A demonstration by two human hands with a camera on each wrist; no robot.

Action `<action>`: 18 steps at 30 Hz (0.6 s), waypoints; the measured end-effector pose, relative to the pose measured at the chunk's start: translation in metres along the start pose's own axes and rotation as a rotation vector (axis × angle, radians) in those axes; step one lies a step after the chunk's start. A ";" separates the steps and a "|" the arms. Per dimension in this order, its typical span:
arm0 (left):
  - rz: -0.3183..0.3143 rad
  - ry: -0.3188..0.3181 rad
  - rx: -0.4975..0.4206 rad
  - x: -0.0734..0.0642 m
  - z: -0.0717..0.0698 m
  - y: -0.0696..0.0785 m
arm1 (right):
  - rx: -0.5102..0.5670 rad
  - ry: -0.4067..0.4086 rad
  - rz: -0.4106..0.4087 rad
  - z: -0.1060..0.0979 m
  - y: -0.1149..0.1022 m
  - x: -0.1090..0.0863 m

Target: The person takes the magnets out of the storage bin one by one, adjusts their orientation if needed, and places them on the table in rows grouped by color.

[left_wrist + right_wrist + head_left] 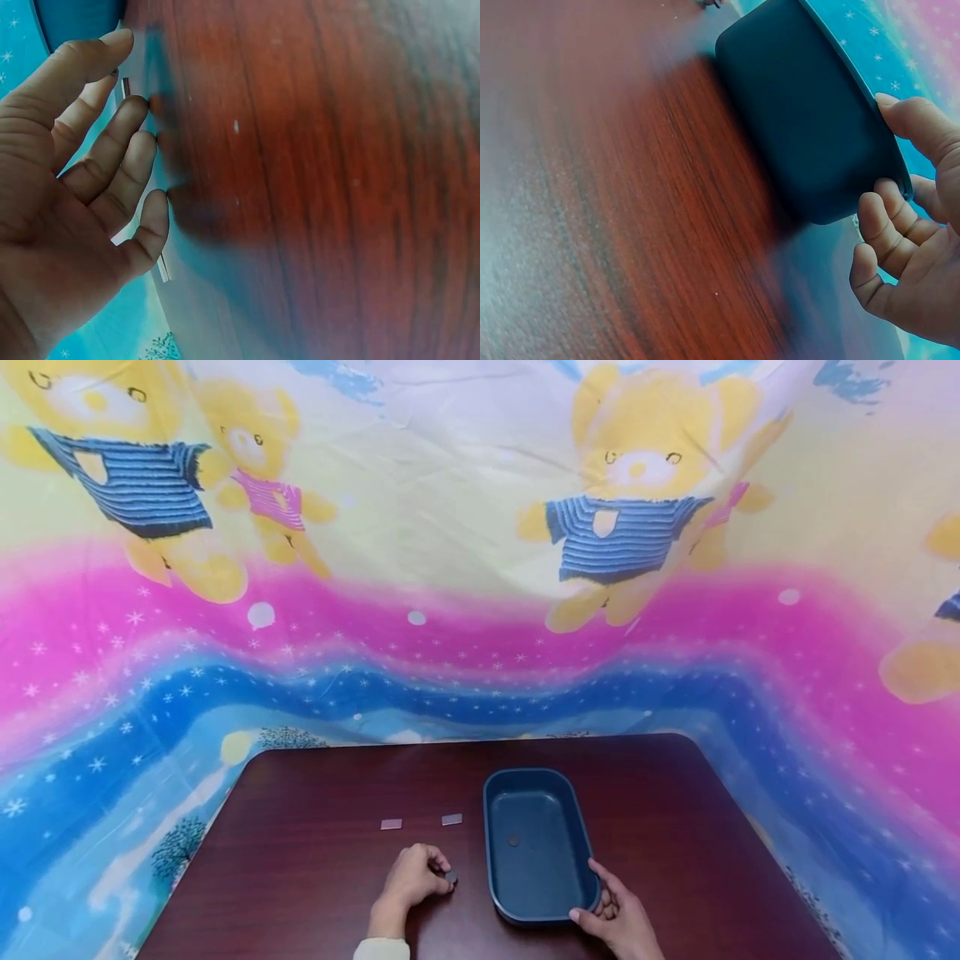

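Observation:
In the head view my left hand is low over the table, pinching a small dark grey disc between thumb and fingertips. The left wrist view shows that hand from the palm side, where its fingers mostly hide the disc. My right hand grips the near right corner of a dark blue rounded rectangular container. In the right wrist view the thumb lies on the rim and other fingers touch the wall. Inside the container lies one small brownish round piece, too small to identify.
Beyond my left hand, a pinkish flat rectangular piece and a greyish one lie apart on the dark red-brown wooden table. A cloth printed with bears hangs around the table's back and sides.

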State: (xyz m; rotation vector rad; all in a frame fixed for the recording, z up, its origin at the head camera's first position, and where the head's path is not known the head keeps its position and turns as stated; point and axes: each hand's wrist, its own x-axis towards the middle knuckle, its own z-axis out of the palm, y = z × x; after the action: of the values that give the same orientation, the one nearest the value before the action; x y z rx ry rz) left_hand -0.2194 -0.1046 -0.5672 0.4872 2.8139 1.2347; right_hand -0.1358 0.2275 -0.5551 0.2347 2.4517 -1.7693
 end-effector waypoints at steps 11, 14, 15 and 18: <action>-0.027 -0.007 0.081 0.000 0.006 0.001 | 0.009 0.008 0.008 0.001 0.000 -0.001; -0.025 -0.004 0.081 0.001 0.007 0.000 | 0.017 0.004 0.012 0.001 -0.001 -0.001; -0.025 -0.006 0.081 0.001 0.007 0.000 | 0.018 0.004 0.012 0.001 0.000 0.000; -0.028 -0.021 0.058 0.001 0.005 0.001 | 0.017 0.002 0.015 0.001 0.000 0.000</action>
State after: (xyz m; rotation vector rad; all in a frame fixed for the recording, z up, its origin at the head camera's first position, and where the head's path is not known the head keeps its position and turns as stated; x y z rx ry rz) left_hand -0.2190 -0.0998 -0.5700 0.4589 2.8359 1.1393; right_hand -0.1357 0.2269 -0.5551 0.2565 2.4308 -1.7856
